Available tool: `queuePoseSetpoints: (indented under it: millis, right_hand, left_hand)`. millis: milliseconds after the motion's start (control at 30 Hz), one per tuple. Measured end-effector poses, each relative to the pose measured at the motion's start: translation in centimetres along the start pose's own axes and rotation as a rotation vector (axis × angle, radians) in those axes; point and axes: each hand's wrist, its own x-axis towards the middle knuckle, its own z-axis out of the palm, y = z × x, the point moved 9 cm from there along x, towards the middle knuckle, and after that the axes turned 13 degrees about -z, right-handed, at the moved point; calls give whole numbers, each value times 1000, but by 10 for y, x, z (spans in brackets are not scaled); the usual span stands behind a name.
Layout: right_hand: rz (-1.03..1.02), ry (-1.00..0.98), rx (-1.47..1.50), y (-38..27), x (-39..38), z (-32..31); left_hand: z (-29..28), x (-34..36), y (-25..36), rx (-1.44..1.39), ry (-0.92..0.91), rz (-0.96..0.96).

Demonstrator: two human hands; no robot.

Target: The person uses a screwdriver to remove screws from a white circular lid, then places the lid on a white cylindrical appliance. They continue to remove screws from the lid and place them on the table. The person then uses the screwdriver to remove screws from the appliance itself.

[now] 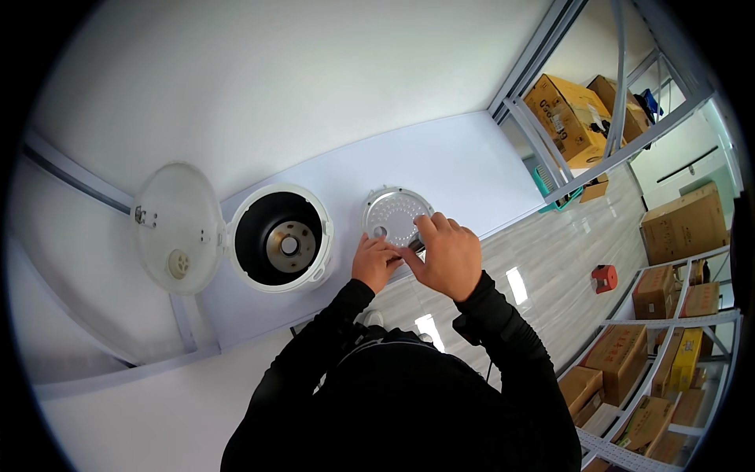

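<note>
A round silver plate with many small holes (pixel 395 211) lies at the middle of the white table. My left hand (pixel 377 262) is at its near left edge, with the fingers bent together at the rim. My right hand (pixel 449 256) is curled over the near right edge, thumb reaching toward the left fingertips. A small dark piece (pixel 418 245) shows under the right fingers; its kind cannot be made out. Left of my hands stands a white rice cooker (pixel 325 252) with its lid (pixel 174 224) swung back to the left. Inside, a metal heating plate (pixel 275 250) shows at the bottom.
The white table (pixel 460 161) runs along a pale wall. A grey metal frame (pixel 528 130) rises at its right end. Beyond it sit cardboard boxes (pixel 568 118). A red stool (pixel 604 278) stands on the floor, near shelves (pixel 678 321) of boxes at the right.
</note>
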Motion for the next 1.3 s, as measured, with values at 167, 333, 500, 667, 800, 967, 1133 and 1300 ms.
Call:
queuePoseSetpoints:
  millis: [167,333,500,667,800,967,1133,1300]
  right_hand:
    - [-138,134,190,-19,2,-7]
    - [2,-111,-17,-14,6,16]
    - [-19,-45,-8,-13,11,7]
    - [-198,246,93,-24,15,-11]
    - [129,-262,-1,2,9,25]
    - [-81,117,-1,-16,11,-8]
    - [-43,-26,9,-12,11,11]
    - [50,-177,-27,-10,10,13]
  left_hand:
    - [-1,1,2,56,-11,3]
    - [0,3,-1,54,18,-6]
    - [7,3,-4,100,-23,9]
    - [5,2,-2,94,1,19]
    - [-1,3,4,83,-59,7]
    - [-3,3,5,114,-39,26]
    - [1,7,3,137,-76,-9]
    - [0,5,3,142,-49,6]
